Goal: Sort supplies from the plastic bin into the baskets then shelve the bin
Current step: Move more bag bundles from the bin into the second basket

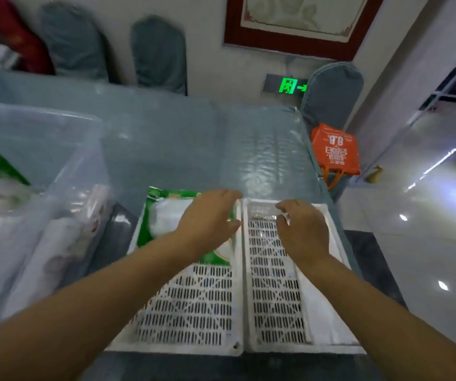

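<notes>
Two white slotted baskets stand side by side at the table's near edge, the left basket (191, 312) and the right basket (273, 312). A green and white packet (163, 218) lies at the far end of the left basket. My left hand (210, 218) rests flat on that packet, fingers stretched toward the rim between the baskets. My right hand (301, 229) hovers over the far end of the right basket with fingers curled; what it holds, if anything, is blurred. The clear plastic bin (37, 149) stands at the left, holding white rolls and a green packet.
The table (193, 144) has a glossy blue-grey cover. Covered chairs stand behind it and at its right end, where an orange bag (335, 149) hangs. Shiny tiled floor lies to the right.
</notes>
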Action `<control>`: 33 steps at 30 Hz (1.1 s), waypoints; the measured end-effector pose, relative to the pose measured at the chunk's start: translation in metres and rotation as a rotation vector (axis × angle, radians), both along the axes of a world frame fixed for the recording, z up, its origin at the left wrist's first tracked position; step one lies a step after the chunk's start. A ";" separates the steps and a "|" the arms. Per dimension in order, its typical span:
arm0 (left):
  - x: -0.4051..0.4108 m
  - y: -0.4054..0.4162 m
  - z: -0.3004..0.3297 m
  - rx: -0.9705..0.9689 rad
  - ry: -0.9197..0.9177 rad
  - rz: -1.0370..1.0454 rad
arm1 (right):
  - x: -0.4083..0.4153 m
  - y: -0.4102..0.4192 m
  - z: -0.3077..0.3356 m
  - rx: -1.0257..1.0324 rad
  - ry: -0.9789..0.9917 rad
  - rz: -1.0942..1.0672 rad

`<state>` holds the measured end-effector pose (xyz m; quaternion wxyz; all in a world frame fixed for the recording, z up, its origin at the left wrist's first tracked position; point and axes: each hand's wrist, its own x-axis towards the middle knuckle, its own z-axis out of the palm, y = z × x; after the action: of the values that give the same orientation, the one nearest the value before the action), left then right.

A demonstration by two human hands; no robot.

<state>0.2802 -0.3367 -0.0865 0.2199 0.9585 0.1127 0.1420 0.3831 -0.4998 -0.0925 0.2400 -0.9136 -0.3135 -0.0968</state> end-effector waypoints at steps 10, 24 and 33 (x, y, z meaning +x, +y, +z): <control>-0.167 0.181 0.085 0.114 0.046 0.280 | -0.110 0.199 0.053 0.177 -0.025 0.387; -0.345 0.383 0.052 0.422 0.384 0.299 | -0.260 0.446 0.029 -0.478 0.283 0.670; -0.372 0.410 0.026 0.444 0.323 0.202 | -0.285 0.498 -0.031 -0.815 0.680 0.485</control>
<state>-0.0917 0.0731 -0.0607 -0.0315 0.9773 0.2074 0.0298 0.0982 -0.0021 -0.1233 -0.0285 -0.8139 -0.4311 0.3884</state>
